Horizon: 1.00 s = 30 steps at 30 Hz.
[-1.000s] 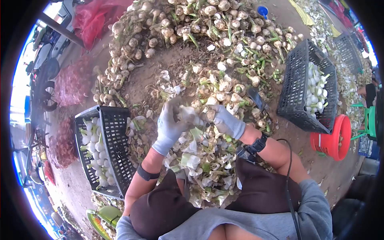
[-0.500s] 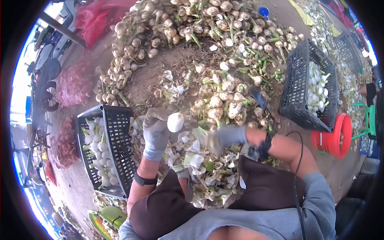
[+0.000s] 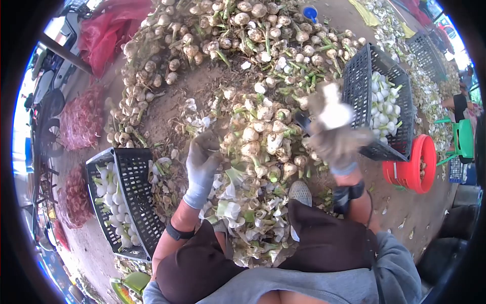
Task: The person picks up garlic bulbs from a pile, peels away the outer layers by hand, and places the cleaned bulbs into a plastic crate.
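Note:
My left hand (image 3: 201,164), in a grey-white glove, hangs over the left edge of the peelings (image 3: 230,210) with its fingers curved and apart, holding nothing. My right hand (image 3: 339,139), gloved and blurred by motion, is shut on a white peeled garlic bulb (image 3: 336,115), just left of the right black crate (image 3: 357,93). Peeled bulbs with short green stems (image 3: 385,109) lie in that crate. Unpeeled garlic bulbs (image 3: 258,134) are heaped between my hands.
At the left is another black crate (image 3: 136,197) of peeled bulbs. A larger garlic pile (image 3: 243,25) spreads across the back. A red bucket (image 3: 424,164) and a green stool (image 3: 461,139) are at the right. Red net bags (image 3: 81,119) lie far left.
The white bulb has passed from beside my left hand to my right hand, which has moved right and up toward the right crate. My left hand is now empty. The view has shifted slightly.

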Each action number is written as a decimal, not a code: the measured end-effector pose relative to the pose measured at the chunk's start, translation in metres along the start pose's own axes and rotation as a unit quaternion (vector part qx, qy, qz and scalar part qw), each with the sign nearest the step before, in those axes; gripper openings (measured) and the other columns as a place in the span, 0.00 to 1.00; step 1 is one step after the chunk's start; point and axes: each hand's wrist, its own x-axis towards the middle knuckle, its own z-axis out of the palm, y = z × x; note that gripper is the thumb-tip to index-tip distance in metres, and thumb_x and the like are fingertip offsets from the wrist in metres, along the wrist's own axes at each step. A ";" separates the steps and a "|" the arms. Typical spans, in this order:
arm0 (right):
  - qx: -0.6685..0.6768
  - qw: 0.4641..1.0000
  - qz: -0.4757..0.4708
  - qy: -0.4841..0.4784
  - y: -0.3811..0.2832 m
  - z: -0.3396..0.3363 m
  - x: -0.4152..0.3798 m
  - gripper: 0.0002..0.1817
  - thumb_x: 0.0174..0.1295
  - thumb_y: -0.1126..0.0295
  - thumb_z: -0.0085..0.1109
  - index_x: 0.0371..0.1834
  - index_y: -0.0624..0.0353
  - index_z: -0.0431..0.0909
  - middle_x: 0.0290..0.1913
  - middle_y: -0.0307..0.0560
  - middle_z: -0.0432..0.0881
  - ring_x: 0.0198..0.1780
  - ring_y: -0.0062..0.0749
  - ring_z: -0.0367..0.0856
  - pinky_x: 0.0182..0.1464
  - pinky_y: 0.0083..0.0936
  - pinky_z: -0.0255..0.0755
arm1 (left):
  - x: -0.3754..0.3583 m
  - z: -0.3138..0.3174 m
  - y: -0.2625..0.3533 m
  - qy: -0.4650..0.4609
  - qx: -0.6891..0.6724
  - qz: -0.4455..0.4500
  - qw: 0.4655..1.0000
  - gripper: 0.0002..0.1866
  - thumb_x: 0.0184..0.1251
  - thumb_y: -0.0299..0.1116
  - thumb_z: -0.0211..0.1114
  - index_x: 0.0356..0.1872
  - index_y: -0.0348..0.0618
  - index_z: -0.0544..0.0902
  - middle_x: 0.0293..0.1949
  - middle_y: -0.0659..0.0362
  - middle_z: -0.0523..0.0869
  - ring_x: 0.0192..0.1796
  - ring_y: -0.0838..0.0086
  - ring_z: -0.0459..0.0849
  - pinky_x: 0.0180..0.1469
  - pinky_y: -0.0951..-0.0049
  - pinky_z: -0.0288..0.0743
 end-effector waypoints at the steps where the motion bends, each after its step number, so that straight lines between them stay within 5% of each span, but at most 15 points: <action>1: -0.128 0.991 -0.027 -0.020 -0.013 -0.014 -0.005 0.41 0.55 0.74 0.65 0.73 0.53 0.55 0.72 0.61 0.59 0.66 0.53 0.69 0.60 0.40 0.77 | 0.001 -0.004 -0.006 -0.041 0.031 -0.023 0.998 0.27 0.57 0.19 0.57 0.61 0.33 0.67 0.40 0.57 0.78 0.32 0.78 0.79 0.35 0.80 0.75; 2: -0.256 0.964 -0.055 -0.042 -0.026 -0.033 -0.012 0.39 0.57 0.76 0.62 0.73 0.53 0.55 0.72 0.60 0.59 0.64 0.53 0.71 0.61 0.41 0.77 | 0.005 -0.007 -0.015 -0.085 0.063 -0.044 0.993 0.26 0.57 0.19 0.57 0.60 0.33 0.67 0.38 0.58 0.78 0.32 0.78 0.79 0.34 0.80 0.74; 3: -0.485 0.866 0.018 0.119 -0.023 -0.040 -0.015 0.38 0.58 0.77 0.60 0.73 0.53 0.57 0.71 0.60 0.61 0.64 0.51 0.72 0.61 0.42 0.76 | 0.007 -0.005 -0.031 -0.103 0.084 -0.059 0.989 0.25 0.57 0.19 0.58 0.59 0.32 0.68 0.37 0.58 0.79 0.32 0.78 0.79 0.34 0.80 0.74; 4: -0.669 0.687 0.089 0.271 -0.018 -0.051 -0.018 0.36 0.58 0.78 0.57 0.72 0.53 0.58 0.71 0.60 0.62 0.63 0.49 0.73 0.61 0.43 0.75 | 0.007 -0.001 -0.040 -0.114 0.090 -0.063 0.987 0.24 0.58 0.20 0.60 0.57 0.31 0.69 0.37 0.58 0.79 0.32 0.78 0.79 0.33 0.80 0.74; 5: -0.707 0.586 0.182 0.352 -0.016 -0.093 -0.024 0.32 0.60 0.76 0.57 0.70 0.53 0.64 0.71 0.58 0.63 0.65 0.46 0.71 0.62 0.34 0.73 | 0.006 0.005 -0.037 -0.129 0.061 -0.099 0.985 0.24 0.57 0.21 0.60 0.57 0.31 0.69 0.36 0.58 0.79 0.32 0.78 0.79 0.33 0.81 0.73; 7: -0.955 0.288 0.005 0.065 -0.006 -0.161 -0.052 0.29 0.53 0.81 0.54 0.62 0.53 0.72 0.49 0.54 0.77 0.52 0.43 0.77 0.51 0.39 0.73 | 0.001 0.010 -0.038 -0.140 0.032 -0.137 0.980 0.24 0.57 0.21 0.61 0.57 0.30 0.69 0.36 0.58 0.80 0.32 0.79 0.80 0.32 0.81 0.73; 10: -0.965 0.234 0.091 0.082 0.004 -0.159 -0.056 0.22 0.51 0.76 0.59 0.52 0.55 0.79 0.45 0.53 0.80 0.50 0.51 0.78 0.51 0.42 0.74 | 0.001 0.005 -0.046 -0.124 0.029 -0.166 0.978 0.26 0.56 0.25 0.66 0.57 0.32 0.72 0.33 0.63 0.80 0.31 0.84 0.75 0.34 0.84 0.70; 14: -0.921 0.370 0.053 0.110 0.012 -0.150 -0.052 0.19 0.47 0.81 0.56 0.45 0.57 0.81 0.39 0.56 0.79 0.43 0.55 0.78 0.44 0.43 0.73 | 0.009 0.004 -0.065 -0.159 0.085 -0.111 0.977 0.36 0.54 0.23 0.66 0.66 0.31 0.63 0.38 0.57 0.81 0.31 0.80 0.78 0.36 0.81 0.73; 16: -0.919 0.385 0.004 0.088 0.020 -0.147 -0.051 0.19 0.47 0.83 0.55 0.45 0.60 0.80 0.37 0.52 0.81 0.37 0.44 0.81 0.40 0.37 0.74 | 0.005 0.025 -0.054 -0.127 0.097 -0.046 0.986 0.39 0.52 0.21 0.69 0.67 0.33 0.62 0.44 0.56 0.80 0.35 0.81 0.78 0.40 0.80 0.76; 18: -0.718 0.647 0.131 0.221 0.028 -0.146 -0.048 0.15 0.53 0.82 0.57 0.45 0.62 0.80 0.37 0.43 0.83 0.35 0.28 0.81 0.39 0.28 0.76 | 0.007 0.030 -0.048 -0.126 0.090 -0.063 0.986 0.41 0.50 0.20 0.73 0.68 0.36 0.62 0.49 0.56 0.78 0.40 0.81 0.77 0.45 0.79 0.77; 19: -0.592 0.767 0.088 0.231 0.048 -0.117 -0.030 0.11 0.63 0.72 0.59 0.46 0.64 0.79 0.37 0.37 0.81 0.37 0.18 0.79 0.38 0.19 0.76 | 0.007 0.033 -0.040 -0.137 0.057 -0.073 0.986 0.41 0.49 0.20 0.73 0.67 0.36 0.63 0.50 0.57 0.78 0.42 0.80 0.77 0.46 0.78 0.77; 22: -0.476 0.845 0.105 0.222 0.058 -0.080 -0.011 0.16 0.67 0.61 0.59 0.48 0.63 0.78 0.37 0.37 0.82 0.37 0.21 0.80 0.38 0.18 0.76 | 0.003 0.030 -0.033 -0.124 0.036 -0.049 0.990 0.38 0.48 0.21 0.74 0.64 0.38 0.67 0.49 0.59 0.78 0.45 0.80 0.78 0.47 0.78 0.77; 24: -0.363 0.883 0.127 0.270 0.070 -0.093 -0.016 0.19 0.69 0.56 0.57 0.51 0.61 0.76 0.39 0.38 0.82 0.36 0.22 0.81 0.38 0.21 0.77 | 0.000 0.032 -0.029 -0.073 0.210 0.099 0.970 0.36 0.48 0.23 0.75 0.62 0.37 0.69 0.47 0.58 0.79 0.45 0.81 0.79 0.46 0.78 0.77; 27: -0.215 0.941 0.154 0.214 0.099 -0.099 -0.013 0.21 0.69 0.52 0.55 0.51 0.58 0.76 0.46 0.38 0.81 0.44 0.25 0.80 0.51 0.31 0.75 | -0.003 0.034 -0.033 -0.043 0.283 0.147 0.947 0.34 0.48 0.26 0.75 0.59 0.38 0.72 0.46 0.57 0.81 0.44 0.78 0.80 0.46 0.76 0.77; 30: -0.217 0.918 0.147 0.297 0.108 -0.084 -0.012 0.21 0.68 0.51 0.55 0.49 0.58 0.77 0.45 0.37 0.81 0.47 0.25 0.78 0.54 0.31 0.72 | -0.004 0.028 -0.028 -0.053 0.373 0.238 0.895 0.31 0.47 0.26 0.76 0.56 0.39 0.75 0.45 0.57 0.83 0.42 0.73 0.82 0.44 0.73 0.78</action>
